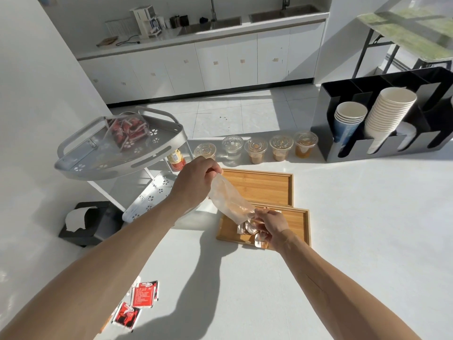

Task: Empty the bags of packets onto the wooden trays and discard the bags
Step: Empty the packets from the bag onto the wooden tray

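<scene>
My left hand (196, 179) pinches the upper end of a clear plastic bag (228, 200) and holds it tilted over the near wooden tray (300, 223). My right hand (270, 228) grips the bag's lower open end, where pale packets (247, 229) lie in a heap on that tray. The far wooden tray (259, 186) behind it holds nothing. A second clear bag of red packets (127, 131) rests on the top shelf of the grey metal rack (81, 160) at the left.
Red packets (141, 299) lie loose on the white counter near my left arm. Several lidded drink cups (256, 149) stand in a row behind the trays. A black cup organiser (382, 148) with paper cups is at the right, a black napkin holder (95, 227) at the left.
</scene>
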